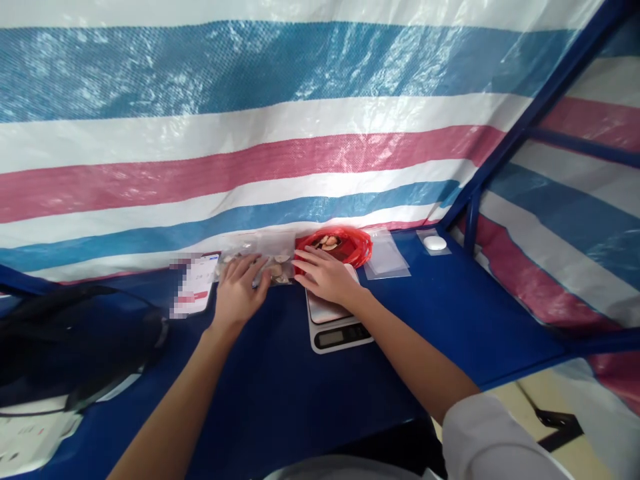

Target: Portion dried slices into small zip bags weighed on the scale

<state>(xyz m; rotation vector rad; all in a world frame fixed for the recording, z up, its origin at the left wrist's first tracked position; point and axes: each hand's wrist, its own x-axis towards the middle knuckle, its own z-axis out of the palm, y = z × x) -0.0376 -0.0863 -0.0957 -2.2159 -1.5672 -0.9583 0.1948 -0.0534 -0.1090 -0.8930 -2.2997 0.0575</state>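
My left hand (pixel 240 288) rests on a clear plastic bag (pixel 281 272) of pale and brownish pieces, fingers spread and lying over it. A small bluish bit shows by its thumb, too small to name. My right hand (pixel 327 277) reaches across a kitchen scale (pixel 337 337), its fingers stretched out at the near left side of a red plastic bag (pixel 363 248). Inside that red bag some light brown pieces (pixel 327 241) can be seen. The scale has a dark display at its front, and my right hand and forearm cover part of its platform.
Left of my left hand lies a phone (pixel 197 287) with a lit screen. Clear flat bags (pixel 385 257) and a white rounded case (pixel 435 243) lie to the right. A black bag (pixel 75 340) and a white box (pixel 35 433) occupy the left. Striped sheeting (pixel 250 147) hangs behind the blue table (pixel 450 313).
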